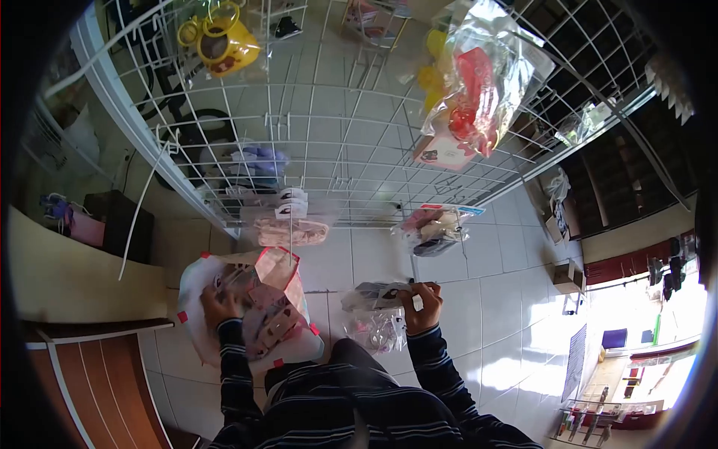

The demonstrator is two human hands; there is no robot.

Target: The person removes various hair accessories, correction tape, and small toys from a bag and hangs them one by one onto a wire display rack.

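Observation:
My left hand (pixel 218 308) reaches down into a round whitish tub (pixel 196 334) with red tabs on its rim. Its fingers look apart over the packets in the tub, and I see nothing gripped in them. Pink printed packets (pixel 278 329) and a pink paper bag (pixel 278 268) lie inside, partly overlapping. My right hand (pixel 422 305) is closed on the top of several clear plastic packets (pixel 378 323) with printed cards, which hang to its left. The small contents of these packets are hard to make out.
A white wire grid rack (pixel 321 140) rises ahead, bearing pink packets (pixel 292 230), dark and beige packets (pixel 434 230), a yellow cup-shaped item (pixel 229 49) and a large clear bag (pixel 479 93). A brown wooden cabinet (pixel 112 382) stands at left. A cardboard box (pixel 568 277) sits at right.

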